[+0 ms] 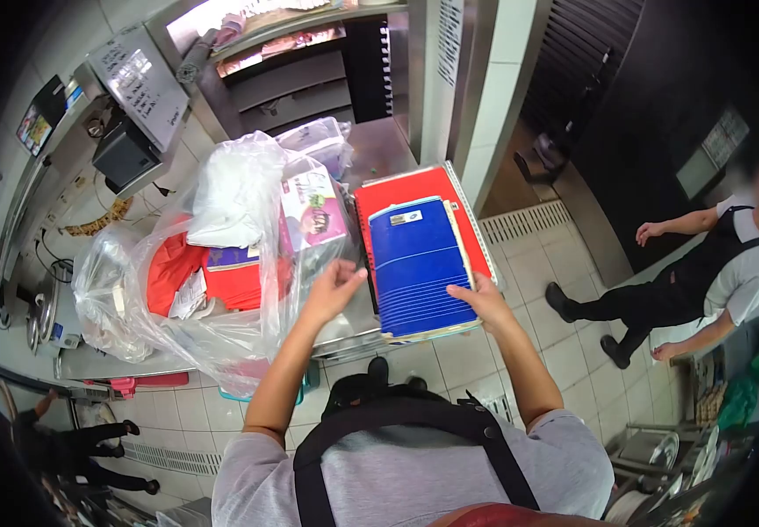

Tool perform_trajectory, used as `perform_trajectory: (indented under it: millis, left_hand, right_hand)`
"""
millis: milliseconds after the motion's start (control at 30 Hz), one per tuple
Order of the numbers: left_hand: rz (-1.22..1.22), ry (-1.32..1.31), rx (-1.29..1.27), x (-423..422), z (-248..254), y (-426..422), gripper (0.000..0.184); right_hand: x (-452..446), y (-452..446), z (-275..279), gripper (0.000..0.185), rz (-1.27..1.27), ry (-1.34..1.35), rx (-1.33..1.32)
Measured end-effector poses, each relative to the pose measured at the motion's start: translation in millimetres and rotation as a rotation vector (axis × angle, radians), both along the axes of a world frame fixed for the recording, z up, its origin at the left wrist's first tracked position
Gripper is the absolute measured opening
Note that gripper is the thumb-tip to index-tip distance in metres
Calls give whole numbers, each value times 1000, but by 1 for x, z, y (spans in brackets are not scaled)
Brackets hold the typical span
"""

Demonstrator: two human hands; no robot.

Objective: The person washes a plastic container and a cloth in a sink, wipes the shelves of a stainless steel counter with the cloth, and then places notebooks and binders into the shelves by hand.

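A blue notebook (419,255) with white lines and a small label lies over a larger red spiral notebook (377,195), at the right end of a metal counter. My right hand (487,303) grips the blue notebook's lower right corner, its thumb on the cover and its fingers mostly hidden. Just left of the notebooks, my left hand (337,288) hovers with thumb and fingers apart, holding nothing. Beside it stands a large clear plastic bag (212,338) with red items and a white bundle inside. A pink and white printed box (313,211) sits between bag and notebooks.
A person in a dark apron (704,272) stands at the right; another person (72,448) is at the lower left. Metal shelving (287,92) stands behind the counter. A whiteboard (140,88) hangs upper left. Dishes and a rack (660,457) are at lower right.
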State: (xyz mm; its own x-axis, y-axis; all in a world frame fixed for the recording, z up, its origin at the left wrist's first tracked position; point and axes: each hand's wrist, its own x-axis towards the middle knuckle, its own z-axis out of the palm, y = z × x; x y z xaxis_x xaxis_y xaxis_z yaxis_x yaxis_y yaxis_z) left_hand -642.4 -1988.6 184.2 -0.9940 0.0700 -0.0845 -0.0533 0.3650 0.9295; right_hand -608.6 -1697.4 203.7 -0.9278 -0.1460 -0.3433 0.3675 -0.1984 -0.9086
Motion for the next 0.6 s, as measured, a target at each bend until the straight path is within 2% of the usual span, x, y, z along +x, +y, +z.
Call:
perform_trajectory:
  millis: [33, 100, 133, 167, 233, 300, 367, 433, 500, 533, 567, 600]
  left_hand:
    - [7, 38, -3, -11, 23, -4, 38]
    - [-9, 248, -123, -37, 64, -17, 34]
    - [1, 262, -125, -45, 86, -22, 34]
    - [11, 285, -117, -51, 108, -28, 32]
    - [31, 321, -111, -56, 141, -42, 30]
    - [28, 460, -31, -53, 162, -64, 26]
    - [24, 497, 48, -38, 176, -89, 26]
    - [52, 482, 139, -25, 178, -115, 26]
    - [124, 504, 119, -11, 186, -136, 27]
    - [169, 517, 125, -7, 184, -150, 28]
    - [214, 532, 132, -3, 181, -162, 28]
    - [276, 556, 163, 2, 179, -170, 30]
  right_hand:
    - [-9, 6, -4, 51, 11, 14, 2]
    - [-34, 20, -23, 55, -37, 262, 208]
    - [-46, 27, -25, 60, 6, 321, 240]
    - [-58, 35, -22, 60, 13, 337, 240]
    - [-83, 51, -14, 66, 32, 212, 475]
    - [-113, 66, 17, 70, 186, 123, 981]
    - [-164, 86, 18, 69, 215, 495, 1575]
    - [-212, 41, 88, 63, 39, 715, 1378]
    - [-279, -17, 141, 59, 11, 940, 1330]
    - [-305, -53, 165, 54, -101, 1135, 1420]
    - [-327, -93, 200, 54, -92, 1217, 1236]
    - [-372, -122, 216, 53, -112, 1340, 1214]
